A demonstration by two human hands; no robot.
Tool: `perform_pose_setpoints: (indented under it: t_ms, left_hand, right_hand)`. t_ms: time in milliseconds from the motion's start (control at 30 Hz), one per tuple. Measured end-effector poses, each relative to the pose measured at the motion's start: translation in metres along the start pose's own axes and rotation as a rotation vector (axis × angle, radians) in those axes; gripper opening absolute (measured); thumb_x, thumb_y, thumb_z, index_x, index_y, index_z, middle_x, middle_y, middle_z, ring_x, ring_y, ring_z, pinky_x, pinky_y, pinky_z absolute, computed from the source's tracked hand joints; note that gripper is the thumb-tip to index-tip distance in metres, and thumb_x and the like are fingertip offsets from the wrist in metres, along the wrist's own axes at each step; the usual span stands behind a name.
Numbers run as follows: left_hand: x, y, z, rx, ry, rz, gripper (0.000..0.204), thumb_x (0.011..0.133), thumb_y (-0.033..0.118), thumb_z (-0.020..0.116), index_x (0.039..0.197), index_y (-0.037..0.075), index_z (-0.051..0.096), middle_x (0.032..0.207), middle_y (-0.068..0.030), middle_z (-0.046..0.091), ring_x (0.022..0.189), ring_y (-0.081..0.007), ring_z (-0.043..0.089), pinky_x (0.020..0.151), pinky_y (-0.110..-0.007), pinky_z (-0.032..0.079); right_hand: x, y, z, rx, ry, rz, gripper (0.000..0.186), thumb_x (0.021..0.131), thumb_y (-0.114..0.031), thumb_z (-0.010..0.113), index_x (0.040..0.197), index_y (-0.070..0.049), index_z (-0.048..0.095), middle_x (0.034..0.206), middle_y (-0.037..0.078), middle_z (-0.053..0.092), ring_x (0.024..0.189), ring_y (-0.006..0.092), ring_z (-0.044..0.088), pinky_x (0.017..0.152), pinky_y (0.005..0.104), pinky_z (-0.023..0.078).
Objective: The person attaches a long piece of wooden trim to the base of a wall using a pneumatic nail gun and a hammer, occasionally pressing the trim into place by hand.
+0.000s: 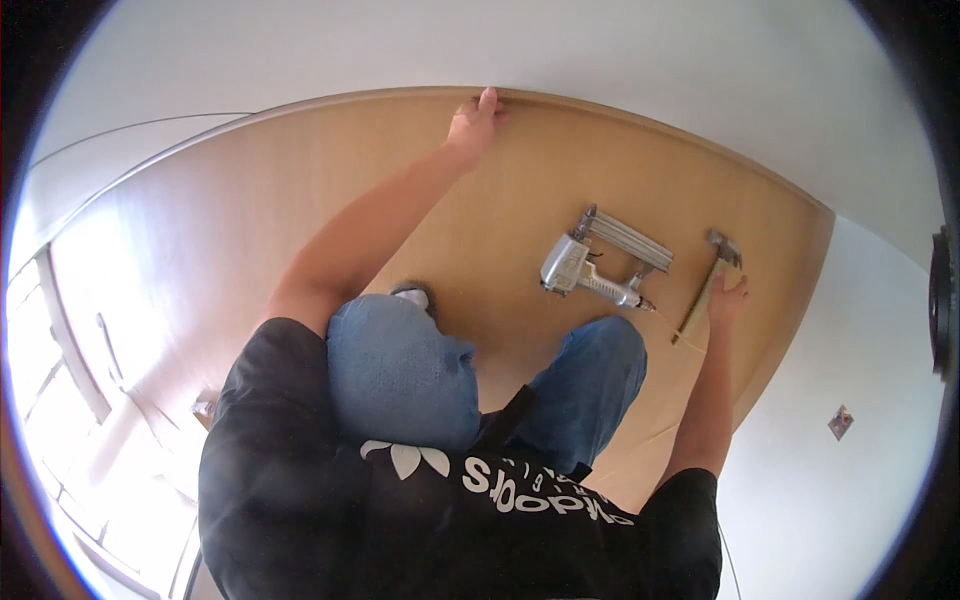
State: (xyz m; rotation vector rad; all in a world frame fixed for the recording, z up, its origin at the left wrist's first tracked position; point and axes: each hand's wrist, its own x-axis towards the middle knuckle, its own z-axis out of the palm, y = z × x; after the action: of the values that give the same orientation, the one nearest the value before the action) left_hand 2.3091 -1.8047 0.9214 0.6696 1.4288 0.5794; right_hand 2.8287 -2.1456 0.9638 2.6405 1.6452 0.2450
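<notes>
Black shirt fabric fills the near edge of the view, and just beyond it two knees in blue jeans rest on a large pale wooden panel that lies flat and spreads from left to right beneath the person.

From the left shoulder, the left hand stretches far forward to the panel's far edge, where the board meets the white wall. Its fingers curl over that edge and grip it; nothing else is held in it.

On the right side, the right hand reaches out with the arm nearly straight and lies against the handle of a hammer. The fingers look loosely spread along the wooden handle and not yet wrapped round it, though they are small in the picture and the grip cannot be told for certain. The hammer's long axis runs from near-left to far-right, its metal head at the far end, close to the panel's right edge, and its handle end pointing back toward the right knee.

Just left of the hammer, between it and the knees, lies a silver nail gun, its long magazine angled toward the far right. It is well within reach of the right hand and well apart from the left, which is occupied at the far edge.
</notes>
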Motion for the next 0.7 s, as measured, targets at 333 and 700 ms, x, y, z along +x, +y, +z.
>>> perform_pose_setpoints:
  t_ms: [333, 700]
  left_hand:
    - [-0.009, 0.012, -0.029, -0.112, -0.011, -0.04, 0.054, 0.106, 0.054, 0.053, 0.131, 0.006, 0.059, 0.117, -0.0073, 0.068, 0.094, -0.017, 0.067, 0.074, -0.034, 0.05]
    - [0.005, -0.009, 0.013, 0.304, -0.092, 0.079, 0.059, 0.107, 0.057, 0.048, 0.12, 0.002, 0.065, 0.104, -0.006, 0.07, 0.089, -0.015, 0.068, 0.077, -0.035, 0.052]
  right_hand:
    - [0.018, 0.005, 0.033, -0.148, -0.581, 0.384, 0.061, 0.098, -0.038, 0.063, 0.141, 0.003, 0.052, 0.142, 0.028, 0.055, 0.127, 0.047, 0.056, 0.106, 0.0506, 0.048]
    - [-0.061, -0.226, -0.077, 0.274, -0.546, -0.258, 0.062, 0.09, -0.02, 0.067, 0.147, -0.005, 0.047, 0.126, 0.025, 0.064, 0.111, 0.0431, 0.062, 0.096, 0.0511, 0.052]
